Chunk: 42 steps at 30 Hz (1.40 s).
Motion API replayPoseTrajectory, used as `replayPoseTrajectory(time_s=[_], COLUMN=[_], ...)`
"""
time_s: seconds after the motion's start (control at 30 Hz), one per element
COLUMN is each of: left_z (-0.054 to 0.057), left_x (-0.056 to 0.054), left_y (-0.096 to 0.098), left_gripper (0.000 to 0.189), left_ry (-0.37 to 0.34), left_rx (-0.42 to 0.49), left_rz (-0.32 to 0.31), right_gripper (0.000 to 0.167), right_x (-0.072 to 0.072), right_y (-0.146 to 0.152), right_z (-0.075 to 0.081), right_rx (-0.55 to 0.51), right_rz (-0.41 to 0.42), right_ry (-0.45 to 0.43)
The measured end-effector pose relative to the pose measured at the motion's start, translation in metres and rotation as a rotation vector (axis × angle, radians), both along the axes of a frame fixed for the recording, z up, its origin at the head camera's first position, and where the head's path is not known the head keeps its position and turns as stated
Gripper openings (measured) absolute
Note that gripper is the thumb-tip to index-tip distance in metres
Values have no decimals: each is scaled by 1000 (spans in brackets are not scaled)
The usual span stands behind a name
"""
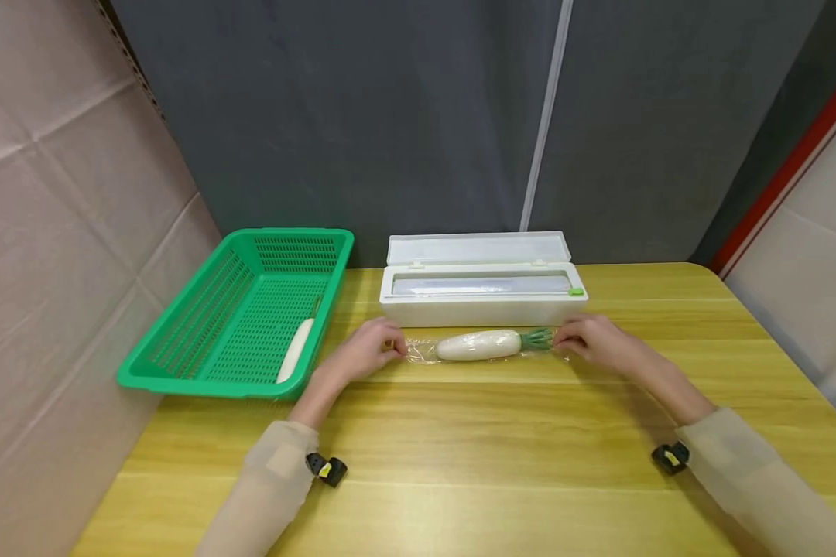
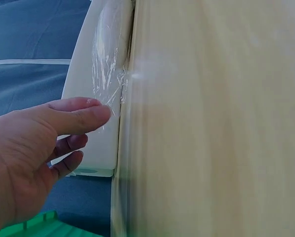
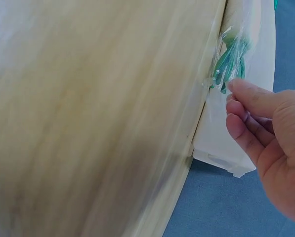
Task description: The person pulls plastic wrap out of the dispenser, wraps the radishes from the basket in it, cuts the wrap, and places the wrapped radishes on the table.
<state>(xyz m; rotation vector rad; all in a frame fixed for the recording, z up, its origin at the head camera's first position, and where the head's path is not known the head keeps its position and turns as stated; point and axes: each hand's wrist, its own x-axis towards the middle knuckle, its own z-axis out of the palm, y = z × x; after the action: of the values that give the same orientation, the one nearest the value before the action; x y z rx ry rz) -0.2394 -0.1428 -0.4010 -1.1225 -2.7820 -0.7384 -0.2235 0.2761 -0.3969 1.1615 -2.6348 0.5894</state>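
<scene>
A white radish [image 1: 479, 345] with short green stalks [image 1: 536, 340] lies sideways in front of the white box, wrapped in clear plastic film [image 1: 421, 352]. My left hand [image 1: 371, 350] pinches the gathered film at the root end between thumb and forefinger. At the stalk end my right hand [image 1: 595, 340] pinches the film's other end. In the left wrist view, crinkled film [image 2: 107, 54] runs up from the thumb tip of the left hand [image 2: 53, 133]. The right wrist view has the green stalks [image 3: 231, 61] under film, just beyond the fingertips of the right hand [image 3: 266, 123].
Behind the radish stands a white film dispenser box [image 1: 484, 312], lid [image 1: 479, 247] raised, with a green slider [image 1: 576, 292] at its right end. To the left is a green basket [image 1: 181, 384] holding another white radish [image 1: 296, 350]. A dark curtain [image 1: 390, 116] hangs behind the wooden table [image 1: 474, 456].
</scene>
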Motion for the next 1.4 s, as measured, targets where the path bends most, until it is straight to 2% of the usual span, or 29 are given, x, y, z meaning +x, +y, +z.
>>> replayPoseTrajectory(time_s=[0.2, 0.47, 0.63, 0.87, 1.1, 1.2, 1.4], left_z=[0, 1, 1, -1, 0, 1, 2], left_x=[-2, -3, -4, -5, -3, -2, 0], left_y=[6, 12, 13, 15, 14, 13, 11], left_gripper=[12, 8, 8, 7, 3, 11, 14], left_ry=[16, -30, -58, -101, -113, -118, -85], left_rx=[-67, -98, -93, -96, -88, -82, -60], left_rz=[44, 88, 93, 115, 106, 106, 162], right_gripper=[14, 4, 21, 23, 23, 17, 9], right_x=[-1, 1, 0, 1, 4, 5, 5], right_y=[-1, -6, -16, -22, -26, -26, -25], right_z=[3, 6, 9, 8, 7, 10, 13], right_rx=[22, 32, 40, 63, 28, 27, 0], right_rz=[-42, -155, -234, -324, -368, -360, -312], right_ry=[-36, -119, -202, -263, -218, -198, -91])
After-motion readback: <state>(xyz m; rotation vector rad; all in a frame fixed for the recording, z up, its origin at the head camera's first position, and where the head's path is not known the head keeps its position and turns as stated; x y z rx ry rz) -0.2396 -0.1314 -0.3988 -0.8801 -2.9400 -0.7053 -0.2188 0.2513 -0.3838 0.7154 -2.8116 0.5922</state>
